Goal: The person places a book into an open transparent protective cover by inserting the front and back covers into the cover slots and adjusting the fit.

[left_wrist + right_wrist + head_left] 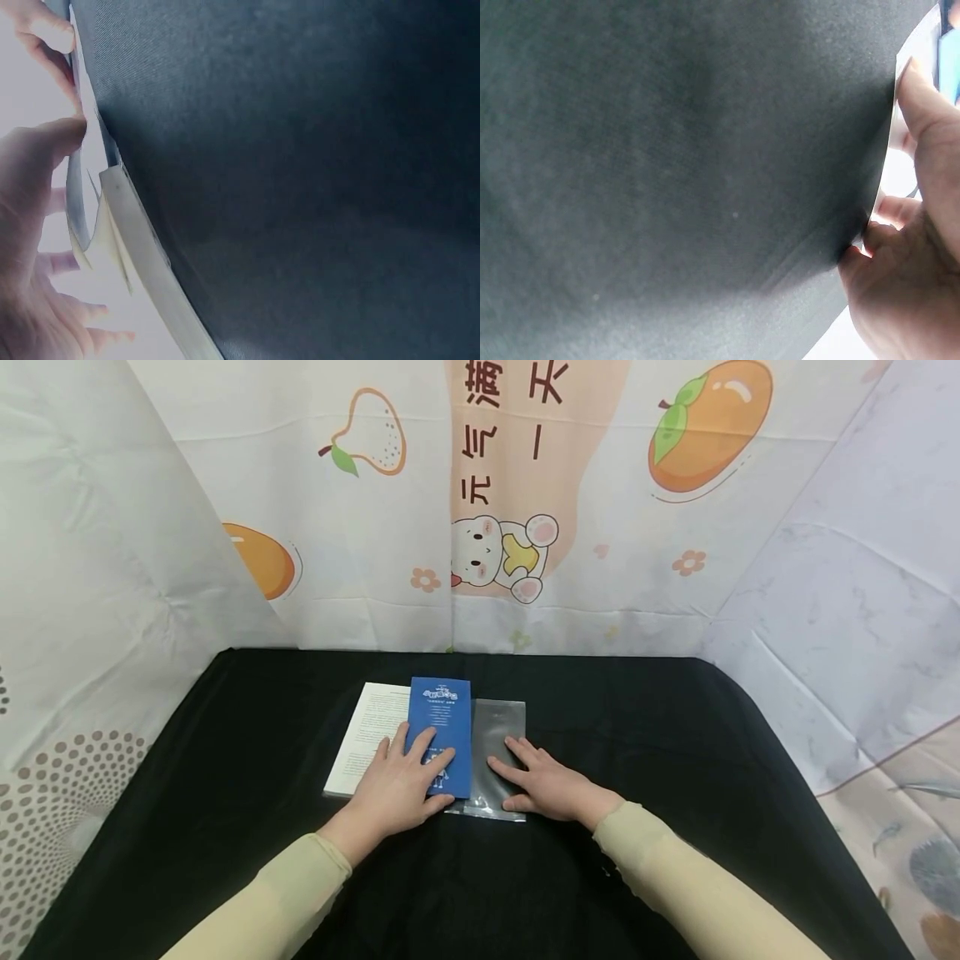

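In the head view my left hand [395, 785] rests with spread fingers on a blue booklet [450, 718] that has white print on its cover. Left of the booklet, partly beneath it and my hand, lies a white stack of printed pages [367, 727]. The thick pale edge of the stack [154, 262] shows in the left wrist view. My right hand [551, 783] lies with fingers spread over a clear plastic sleeve [487, 735] at the booklet's right. The sleeve's left part is hidden by the booklet.
A black cloth [637, 718] covers the table under everything. White curtains [360, 552] with fruit and bear prints hang behind the table's far edge, and more pale fabric [847, 568] hangs along the sides.
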A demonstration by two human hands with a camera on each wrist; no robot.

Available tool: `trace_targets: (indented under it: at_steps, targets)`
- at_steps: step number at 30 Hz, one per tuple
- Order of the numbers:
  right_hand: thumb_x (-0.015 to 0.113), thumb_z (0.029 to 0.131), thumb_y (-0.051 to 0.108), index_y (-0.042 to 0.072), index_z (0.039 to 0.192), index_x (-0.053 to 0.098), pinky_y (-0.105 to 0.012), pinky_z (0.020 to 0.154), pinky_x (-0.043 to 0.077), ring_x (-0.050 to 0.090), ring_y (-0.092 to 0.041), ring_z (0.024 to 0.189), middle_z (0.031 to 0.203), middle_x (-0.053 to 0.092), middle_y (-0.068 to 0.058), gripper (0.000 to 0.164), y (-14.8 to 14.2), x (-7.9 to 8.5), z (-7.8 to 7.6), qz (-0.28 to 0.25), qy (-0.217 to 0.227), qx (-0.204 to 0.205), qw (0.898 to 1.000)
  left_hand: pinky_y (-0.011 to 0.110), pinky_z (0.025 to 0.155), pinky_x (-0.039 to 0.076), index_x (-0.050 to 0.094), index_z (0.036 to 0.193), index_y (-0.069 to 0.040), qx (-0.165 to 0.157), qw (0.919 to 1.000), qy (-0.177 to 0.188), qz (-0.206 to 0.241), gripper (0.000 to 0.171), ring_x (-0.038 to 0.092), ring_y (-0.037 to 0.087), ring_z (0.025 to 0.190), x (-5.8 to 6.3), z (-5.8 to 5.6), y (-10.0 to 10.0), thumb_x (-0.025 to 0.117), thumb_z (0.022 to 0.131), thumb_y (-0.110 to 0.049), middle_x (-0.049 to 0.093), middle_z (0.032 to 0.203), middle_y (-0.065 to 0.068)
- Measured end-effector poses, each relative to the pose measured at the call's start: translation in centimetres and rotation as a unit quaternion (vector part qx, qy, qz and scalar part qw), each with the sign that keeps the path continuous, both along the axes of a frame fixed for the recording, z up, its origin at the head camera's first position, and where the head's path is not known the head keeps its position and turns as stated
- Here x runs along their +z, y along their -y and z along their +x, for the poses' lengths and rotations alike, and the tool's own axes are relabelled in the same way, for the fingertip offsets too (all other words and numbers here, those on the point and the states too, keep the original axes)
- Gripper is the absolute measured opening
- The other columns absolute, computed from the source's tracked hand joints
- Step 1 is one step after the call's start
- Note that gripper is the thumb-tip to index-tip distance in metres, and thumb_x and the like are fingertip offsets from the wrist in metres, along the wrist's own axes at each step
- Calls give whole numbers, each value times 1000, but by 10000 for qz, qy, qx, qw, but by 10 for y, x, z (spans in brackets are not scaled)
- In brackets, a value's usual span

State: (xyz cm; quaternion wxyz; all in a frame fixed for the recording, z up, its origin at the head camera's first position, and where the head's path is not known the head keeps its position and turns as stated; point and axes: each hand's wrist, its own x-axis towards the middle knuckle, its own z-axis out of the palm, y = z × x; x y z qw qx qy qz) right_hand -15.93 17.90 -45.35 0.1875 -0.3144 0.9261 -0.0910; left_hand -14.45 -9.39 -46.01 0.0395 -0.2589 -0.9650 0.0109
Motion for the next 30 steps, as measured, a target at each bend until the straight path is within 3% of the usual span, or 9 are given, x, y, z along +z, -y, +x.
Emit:
trace_targets:
  at_steps: [10,22,30]
  targets:
    - [50,97,50,28,153,22,-53,114,21,2,-30,145,161,3,-12,66,0,0,1,32,5,-66,10000,56,101,41,49,140,-23,77,9994,48,322,70,35,52,127,1,-1,-5,67,82,-58,28,152,17]
    - [49,97,50,27,153,23,-53,114,22,2,-30,145,161,4,-13,66,-1,0,1,68,-29,-18,10000,59,104,36,47,141,-23,195,9996,105,-200,70,35,52,128,2,-1,-11,63,84,-60,27,157,10]
    - [50,97,49,28,153,22,-53,114,21,2,-30,145,161,3,-12,66,-1,0,1,56,11,-66,10000,61,104,35,51,137,-22,193,9995,167,-201,68,36,54,125,7,-1,-14,66,81,-59,33,154,12]
